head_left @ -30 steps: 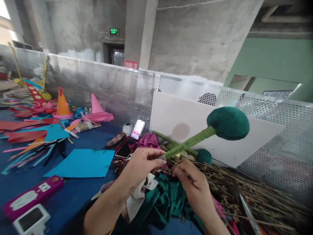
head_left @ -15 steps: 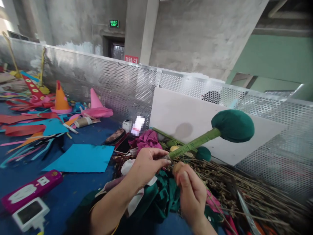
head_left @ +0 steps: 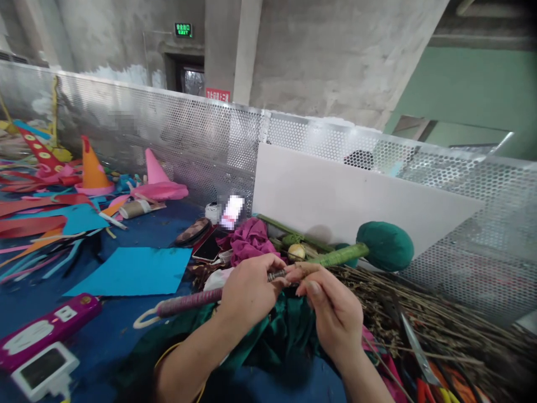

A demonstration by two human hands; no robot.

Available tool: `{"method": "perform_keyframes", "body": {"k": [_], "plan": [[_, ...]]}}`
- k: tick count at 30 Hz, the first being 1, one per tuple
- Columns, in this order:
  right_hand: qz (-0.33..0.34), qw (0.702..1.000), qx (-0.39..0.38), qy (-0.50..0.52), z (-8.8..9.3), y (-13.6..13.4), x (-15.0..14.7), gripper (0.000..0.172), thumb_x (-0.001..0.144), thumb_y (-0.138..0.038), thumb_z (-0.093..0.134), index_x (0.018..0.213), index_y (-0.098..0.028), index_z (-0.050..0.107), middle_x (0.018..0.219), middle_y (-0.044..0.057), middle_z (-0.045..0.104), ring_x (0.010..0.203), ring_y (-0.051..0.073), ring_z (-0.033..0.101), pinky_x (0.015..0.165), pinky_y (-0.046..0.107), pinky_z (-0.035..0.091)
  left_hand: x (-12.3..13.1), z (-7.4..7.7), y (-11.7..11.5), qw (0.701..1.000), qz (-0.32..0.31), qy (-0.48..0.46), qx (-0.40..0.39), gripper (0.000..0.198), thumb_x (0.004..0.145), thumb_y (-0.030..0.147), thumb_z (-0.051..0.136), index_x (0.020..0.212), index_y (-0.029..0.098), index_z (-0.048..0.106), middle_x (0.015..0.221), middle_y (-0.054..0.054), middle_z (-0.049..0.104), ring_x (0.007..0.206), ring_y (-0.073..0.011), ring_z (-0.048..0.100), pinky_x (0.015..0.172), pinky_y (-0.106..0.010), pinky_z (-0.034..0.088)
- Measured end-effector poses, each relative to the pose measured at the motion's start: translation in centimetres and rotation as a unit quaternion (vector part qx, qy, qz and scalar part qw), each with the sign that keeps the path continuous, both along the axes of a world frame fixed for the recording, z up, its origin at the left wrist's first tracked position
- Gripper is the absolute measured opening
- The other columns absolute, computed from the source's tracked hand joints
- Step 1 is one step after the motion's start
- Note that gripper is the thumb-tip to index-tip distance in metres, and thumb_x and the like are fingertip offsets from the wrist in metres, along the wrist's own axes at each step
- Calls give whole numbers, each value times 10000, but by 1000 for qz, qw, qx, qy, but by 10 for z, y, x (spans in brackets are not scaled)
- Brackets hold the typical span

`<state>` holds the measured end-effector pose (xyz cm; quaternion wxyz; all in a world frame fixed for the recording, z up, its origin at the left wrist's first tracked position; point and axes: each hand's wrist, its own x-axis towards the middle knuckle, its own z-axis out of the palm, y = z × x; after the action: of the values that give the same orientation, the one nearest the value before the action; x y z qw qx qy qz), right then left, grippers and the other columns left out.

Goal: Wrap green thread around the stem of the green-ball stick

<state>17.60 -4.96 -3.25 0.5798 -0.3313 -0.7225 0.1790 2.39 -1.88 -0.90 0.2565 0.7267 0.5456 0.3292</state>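
Observation:
A drumstick-like mallet (head_left: 339,256) lies slantwise across my hands, with a round dark-green cloth head (head_left: 385,246) at its right end. Green wrapping covers the shaft near the head; purple wrapping (head_left: 191,303) covers the lower handle, which ends in a pale cord loop (head_left: 146,320). My left hand (head_left: 254,291) is closed around the middle of the shaft, by a short greyish section. My right hand (head_left: 331,305) pinches close by, fingertips at the shaft; what sits between thumb and finger is hidden. Dark-green cloth (head_left: 272,322) lies underneath.
Scissors (head_left: 417,347) and dry stalks (head_left: 436,313) lie to the right. Magenta cloth (head_left: 251,239), a lit phone (head_left: 232,211) and a white board (head_left: 306,184) stand beyond. Leftward are a blue sheet (head_left: 130,271), a purple box (head_left: 50,330) and cone hats (head_left: 95,165).
The mallet's green head has dropped and tilted lower, and its purple handle with the loop now shows at left. My right hand has come up against the shaft, beside my left fingers.

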Motion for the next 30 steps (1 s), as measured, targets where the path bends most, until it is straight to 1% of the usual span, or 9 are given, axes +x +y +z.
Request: {"method": "perform_keyframes", "body": {"k": [2, 5, 10, 15, 20, 23, 27, 30], "plan": [[-17, 1000, -6, -12, 3, 2, 4, 248, 961, -208, 458, 781, -211, 629, 917, 72, 655, 926, 206, 632, 759, 309, 506, 3, 2, -4, 999, -3, 42, 9, 177, 782, 277, 634, 930, 249, 726, 927, -27, 765, 871, -236, 684, 670, -287, 438], [-18, 1000, 4, -19, 6, 6, 7, 256, 948, -222, 488, 766, -206, 668, 987, 92, 651, 976, 216, 621, 792, 322, 509, 7, 1, -8, 997, -11, 79, 17, 159, 830, 310, 591, 907, 259, 720, 886, -24, 764, 821, -230, 687, 648, -290, 409], [-44, 999, 5, -16, 10, 15, 9, 247, 926, -231, 529, 745, -202, 694, 934, 78, 640, 933, 203, 627, 796, 320, 510, 12, -7, -10, 989, -13, 140, 55, 112, 827, 292, 604, 874, 257, 700, 812, -17, 755, 753, -219, 685, 607, -279, 368], [-75, 997, -10, -16, 10, 19, 15, 276, 929, -223, 522, 709, -204, 688, 864, 59, 636, 858, 184, 612, 749, 297, 492, 13, -6, -14, 973, -1, 207, 105, 87, 829, 266, 598, 820, 251, 683, 771, -22, 747, 741, -248, 690, 571, -289, 342], [-91, 995, -28, -42, 11, 20, 17, 288, 934, -242, 523, 692, -198, 672, 834, 54, 627, 819, 172, 600, 731, 289, 480, 15, -9, -15, 961, -18, 222, 162, 118, 841, 219, 569, 824, 251, 682, 794, -5, 747, 758, -245, 690, 604, -306, 377], [-95, 993, -34, -56, 11, 22, 19, 295, 934, -249, 524, 689, -201, 681, 817, 54, 633, 815, 176, 597, 733, 294, 477, 15, -15, -14, 945, -36, 240, 219, 130, 834, 179, 562, 803, 237, 675, 746, -1, 728, 710, -241, 675, 596, -321, 380], [-106, 991, -48, -71, 12, 23, 21, 298, 929, -244, 529, 676, -199, 680, 781, 45, 645, 800, 179, 592, 736, 288, 466, 14, -22, -12, 912, -56, 233, 332, 210, 835, 147, 550, 987, 225, 671, 756, -5, 720, 663, -223, 653, 589, -333, 384], [-112, 990, -56, -71, 13, 23, 22, 308, 926, -250, 532, 659, -195, 675, 771, 41, 641, 783, 176, 592, 736, 284, 458, 15, -22, -11, 896, -71, 228, 374, 219, 873, 147, 515, 1015, 220, 664, 708, 6, 697, 607, -201, 629, 563, -329, 371]]}}
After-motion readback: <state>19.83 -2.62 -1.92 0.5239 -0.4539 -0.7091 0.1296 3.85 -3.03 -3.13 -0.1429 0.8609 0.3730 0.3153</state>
